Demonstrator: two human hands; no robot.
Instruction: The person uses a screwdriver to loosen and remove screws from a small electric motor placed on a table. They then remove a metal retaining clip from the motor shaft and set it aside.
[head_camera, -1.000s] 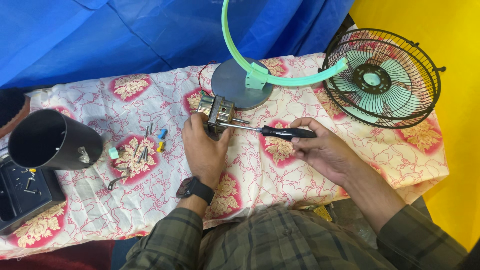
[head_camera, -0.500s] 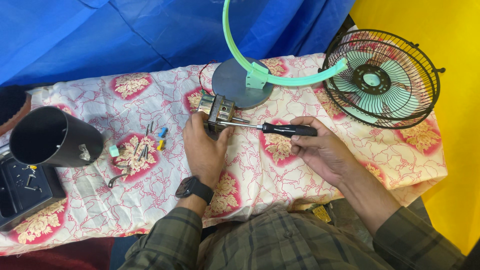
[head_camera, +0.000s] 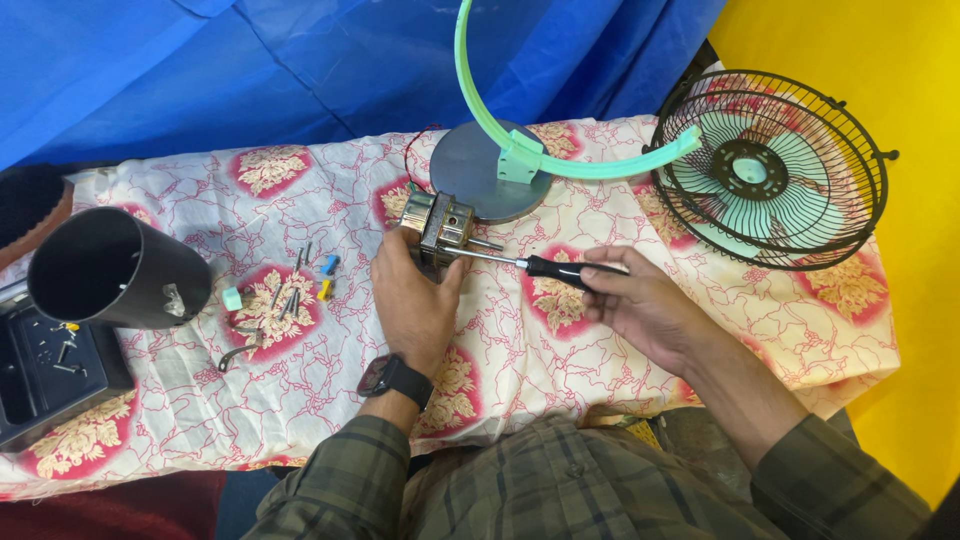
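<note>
A small metal fan motor lies on the flowered cloth near the table's middle. My left hand, with a black watch at the wrist, grips the motor from the near side. My right hand holds a screwdriver by its black handle; the steel shaft points left and its tip meets the motor. Just behind the motor stands a round grey base with a curved green bracket.
A black wire fan guard with green blades lies at the right. Several screws and small coloured parts are scattered left of the motor. A black cylindrical housing and a dark tray sit at the far left. Blue tarp hangs behind.
The screwdriver handle has shifted slightly in my right hand. My left hand stays on the motor.
</note>
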